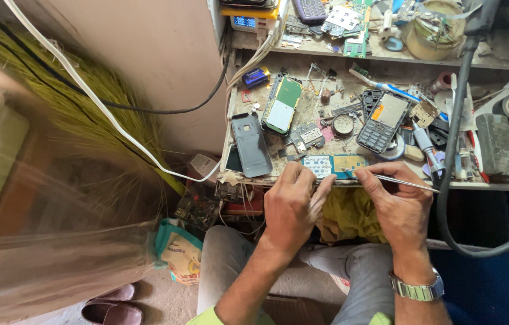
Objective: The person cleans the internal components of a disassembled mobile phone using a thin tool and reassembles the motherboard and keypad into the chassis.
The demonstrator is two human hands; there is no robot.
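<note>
Hands meet at the front edge of a cluttered workbench [387,183], where a bared phone circuit board [334,164] lies flat, its green and gold face up with a pale blue-white keypad grid on its left half. The left hand [293,204] curls loosely against the board's near left corner, fingers bent, pinning it to the bench lip; whether it grips anything else cannot be told. The right hand [396,207], a metal watch [417,290] on its wrist, is closed in a pinch on slim steel tweezers [408,182], whose shaft runs rightward along the bench edge while the tip end sits at the board's near right corner. Behind the board, toward the middle of the bench, rest a grey phone back cover [251,145], an opened handset with a green board [283,103] and a dark keypad phone [382,122]. A thick black cable [450,150] loops down over the bench's right end.
</note>
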